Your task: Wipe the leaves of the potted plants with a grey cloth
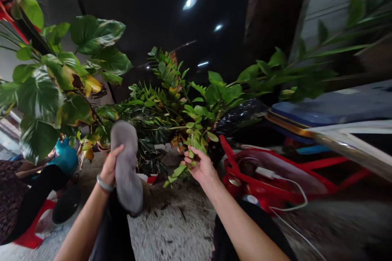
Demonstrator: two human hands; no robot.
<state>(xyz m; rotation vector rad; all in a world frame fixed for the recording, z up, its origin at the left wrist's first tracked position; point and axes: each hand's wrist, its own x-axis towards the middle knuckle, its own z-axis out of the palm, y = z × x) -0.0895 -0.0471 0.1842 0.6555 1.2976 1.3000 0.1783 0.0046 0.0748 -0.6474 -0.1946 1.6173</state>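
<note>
Held upright in my left hand [112, 167] is a grey, slightly blurred sole-shaped thing [126, 167] that looks like a slipper. My right hand [200, 165] pinches a green leafy stem [197, 136] with its fingertips. Some of that stem's leaves hang below the fingers, and upper leaves rise toward the bushy green plant [219, 96] behind. Large variegated leaves [39, 94], some yellow and brown, fill the left side.
At the right are a red basket-like chair [275, 171] with a white adapter [266, 172] and cable, and a blue-edged board [330, 104]. A seated person [18, 195] is at the left, near a dark bucket [66, 206] and a red stool [32, 228].
</note>
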